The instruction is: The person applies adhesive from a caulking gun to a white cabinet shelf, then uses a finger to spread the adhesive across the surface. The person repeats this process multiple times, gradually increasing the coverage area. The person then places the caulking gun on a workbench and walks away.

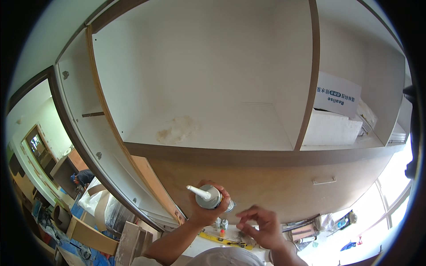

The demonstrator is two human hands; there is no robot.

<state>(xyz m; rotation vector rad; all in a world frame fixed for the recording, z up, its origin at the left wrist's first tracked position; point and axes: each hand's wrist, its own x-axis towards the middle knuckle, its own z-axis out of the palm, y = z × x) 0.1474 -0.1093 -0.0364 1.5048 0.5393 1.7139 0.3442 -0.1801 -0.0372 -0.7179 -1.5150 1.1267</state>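
Observation:
My left hand (pixel 205 215) is wrapped round a sealant cartridge (pixel 210 199) with a grey end and a long white nozzle that points up and to the left. Its lower body is mostly hidden by my fingers. Just to the right, my right hand (pixel 262 227) hangs in the air with bent fingers and thumb apart, and nothing shows in it. Both hands are in front of a brown cabinet panel (pixel 266 181), below a white open compartment (pixel 208 71) with a tan stain on its floor.
Boxes (pixel 337 93) fill part of the right compartment. A pale handle (pixel 324 181) sits on the brown panel. Below my hands are a yellow spirit level (pixel 219 238) and small bottles (pixel 221 223). Far left, a person (pixel 83 177) bends among boards and plastic-wrapped goods.

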